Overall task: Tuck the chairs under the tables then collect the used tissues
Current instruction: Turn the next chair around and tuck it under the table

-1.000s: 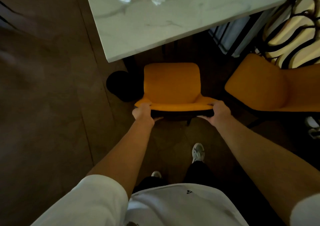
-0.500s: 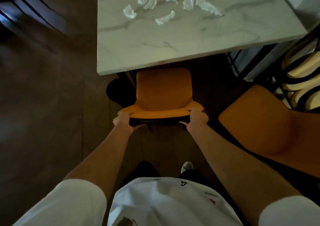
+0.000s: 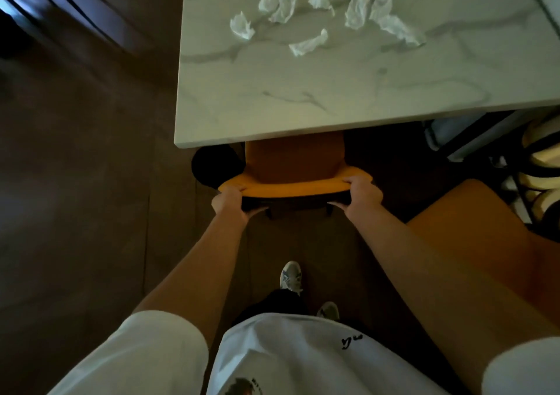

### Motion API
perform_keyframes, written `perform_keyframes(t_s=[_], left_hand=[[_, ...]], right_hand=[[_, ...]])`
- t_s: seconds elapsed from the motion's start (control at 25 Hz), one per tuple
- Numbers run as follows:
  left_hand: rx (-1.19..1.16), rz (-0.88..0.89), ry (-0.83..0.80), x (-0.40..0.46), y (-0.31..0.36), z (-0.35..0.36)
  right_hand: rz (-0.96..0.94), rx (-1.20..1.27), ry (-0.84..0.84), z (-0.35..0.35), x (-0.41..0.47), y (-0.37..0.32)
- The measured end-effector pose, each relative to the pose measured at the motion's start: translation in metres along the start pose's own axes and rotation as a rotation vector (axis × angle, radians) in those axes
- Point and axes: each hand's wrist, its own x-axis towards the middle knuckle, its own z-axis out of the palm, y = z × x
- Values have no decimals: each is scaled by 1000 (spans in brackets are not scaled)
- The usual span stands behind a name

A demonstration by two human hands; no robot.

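An orange chair (image 3: 294, 164) stands with most of its seat under the near edge of a white marble table (image 3: 303, 103). My left hand (image 3: 230, 205) grips the left end of the chair's backrest top. My right hand (image 3: 359, 196) grips the right end. Several crumpled white tissues (image 3: 309, 43) lie scattered on the far part of the tabletop.
A second orange chair (image 3: 472, 243) stands out from the table at my right, close to my right forearm. A round black table base (image 3: 215, 167) sits on the floor left of the tucked chair. A striped cushion (image 3: 542, 158) and dark frame lie at the right edge. Dark floor stretches to the left.
Both hands have pushed the orange chair forward, so its seat has slid further under the table edge. I have stepped closer and more of the tabletop shows.
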Motion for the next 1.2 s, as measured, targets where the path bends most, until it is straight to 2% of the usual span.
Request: perform_keyframes(t_s=[0.28, 0.48, 1.0, 1.12, 1.2], left_hand=[[-37, 9, 42, 27, 44, 36], [-70, 12, 114, 41, 71, 44], [-77, -9, 109, 54, 81, 46], [-70, 18, 106, 53, 84, 48], [-49, 23, 97, 48, 84, 48]], right_hand=[[-52, -11, -46, 51, 14, -44], [-59, -22, -39, 83, 19, -49], [-38, 0, 46, 101, 14, -56], [-61, -5, -3, 99, 12, -58], [-63, -7, -97, 91, 11, -58]])
